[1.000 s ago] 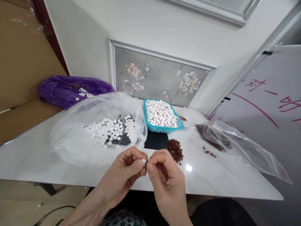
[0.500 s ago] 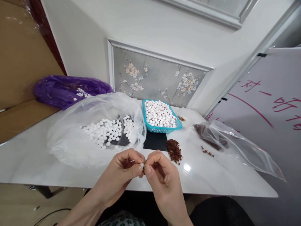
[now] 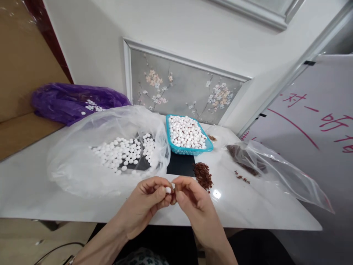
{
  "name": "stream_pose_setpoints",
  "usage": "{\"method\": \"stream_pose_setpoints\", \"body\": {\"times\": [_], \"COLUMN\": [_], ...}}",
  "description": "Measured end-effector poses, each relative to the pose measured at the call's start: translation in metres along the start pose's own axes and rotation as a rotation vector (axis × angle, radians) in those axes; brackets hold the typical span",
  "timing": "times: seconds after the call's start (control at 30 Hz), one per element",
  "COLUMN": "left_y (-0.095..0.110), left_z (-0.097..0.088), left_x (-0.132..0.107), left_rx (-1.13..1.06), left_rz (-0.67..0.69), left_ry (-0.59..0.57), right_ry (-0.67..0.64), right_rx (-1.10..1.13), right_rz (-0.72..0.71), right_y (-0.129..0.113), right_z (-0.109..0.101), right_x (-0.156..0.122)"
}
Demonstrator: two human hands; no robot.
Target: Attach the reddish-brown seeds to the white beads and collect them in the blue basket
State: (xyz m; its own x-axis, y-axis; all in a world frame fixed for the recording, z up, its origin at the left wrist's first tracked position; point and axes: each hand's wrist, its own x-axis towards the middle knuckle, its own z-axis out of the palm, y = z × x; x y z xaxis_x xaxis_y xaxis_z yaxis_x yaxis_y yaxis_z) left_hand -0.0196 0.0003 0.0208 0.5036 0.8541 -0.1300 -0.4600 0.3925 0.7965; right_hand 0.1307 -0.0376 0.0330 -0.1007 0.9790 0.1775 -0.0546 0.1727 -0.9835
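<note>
My left hand [image 3: 147, 204] pinches a small white bead [image 3: 168, 190] between thumb and fingers, just above the near edge of the white table [image 3: 248, 209]. My right hand [image 3: 194, 206] is curled in a pinch right against the bead, fingertips touching it; whatever sits in its fingertips is too small to name. Beyond my hands lies a clear plastic bag [image 3: 82, 165] holding several loose white beads [image 3: 121, 154]. A little pile of reddish-brown bits [image 3: 203, 175] lies just right of my hands.
A turquoise basket [image 3: 207, 148] heaped with white beads stands at the back centre on a black mat [image 3: 180, 167]. A purple bag [image 3: 63, 101] lies at back left. A clear zip bag [image 3: 278, 173] with brown bits lies to the right, beside a whiteboard [image 3: 317, 125].
The view drifted slightly; my hands stayed together at the table edge. The bead shows again between my left fingertips after being mostly covered half a second ago.
</note>
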Motion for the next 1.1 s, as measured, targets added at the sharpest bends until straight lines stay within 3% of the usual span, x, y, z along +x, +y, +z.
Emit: {"method": "stream_pose_setpoints", "body": {"times": [0.23,0.5,0.77,1.1], "left_y": [0.0,0.001,0.003,0.007], "left_z": [0.003,0.007,0.007,0.007], "left_x": [0.003,-0.002,-0.006,-0.004], "left_rx": [-0.024,0.0,0.038,0.136], "left_rz": [-0.038,-0.086,-0.032,0.024], "left_ry": [-0.006,0.018,0.006,0.023], "right_ry": [-0.096,-0.043,-0.057,0.022], "right_rx": [-0.342,-0.343,-0.343,-0.386], "right_rz": [-0.101,-0.123,-0.129,-0.15], "right_y": [-0.015,-0.015,-0.02,-0.011], "right_z": [0.0,0.0,0.004,0.006], "right_x": [-0.002,-0.008,-0.009,-0.006]}}
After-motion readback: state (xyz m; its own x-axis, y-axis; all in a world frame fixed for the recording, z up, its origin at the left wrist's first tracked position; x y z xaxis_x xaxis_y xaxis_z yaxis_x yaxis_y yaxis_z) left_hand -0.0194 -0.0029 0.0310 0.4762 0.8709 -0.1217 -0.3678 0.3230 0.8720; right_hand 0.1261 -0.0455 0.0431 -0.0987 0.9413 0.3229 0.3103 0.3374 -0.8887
